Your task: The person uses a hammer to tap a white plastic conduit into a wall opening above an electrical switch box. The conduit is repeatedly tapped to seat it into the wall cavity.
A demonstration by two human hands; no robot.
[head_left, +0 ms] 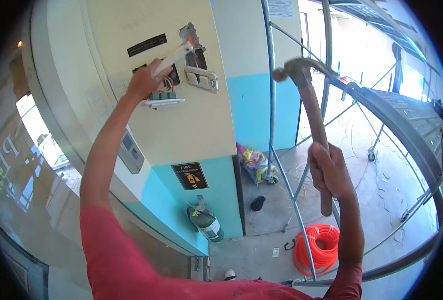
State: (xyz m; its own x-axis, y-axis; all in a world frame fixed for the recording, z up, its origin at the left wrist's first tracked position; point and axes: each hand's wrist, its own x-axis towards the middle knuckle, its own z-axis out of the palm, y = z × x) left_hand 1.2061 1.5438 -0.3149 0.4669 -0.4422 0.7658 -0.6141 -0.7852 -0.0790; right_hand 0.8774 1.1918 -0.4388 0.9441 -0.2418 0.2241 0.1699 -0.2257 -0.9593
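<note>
My left hand (144, 79) is raised against a cream wall column (181, 120) and grips a pale chisel (175, 56) whose tip rests at a broken hole in the wall (191, 36). Just below the hand, a switch plate (162, 101) with wires hangs out of its box. A second loose switch frame (201, 79) sits to the right of it. My right hand (329, 172) holds a wooden-handled claw hammer (306, 95) upright, its head up and away from the wall.
I look down from a metal scaffold (381, 107) with rails around me. Far below stand a green fire extinguisher (207, 223), an orange coil of conduit (317, 246), a bundle of cloth (254, 162) and a dark glove (258, 202) on the concrete floor.
</note>
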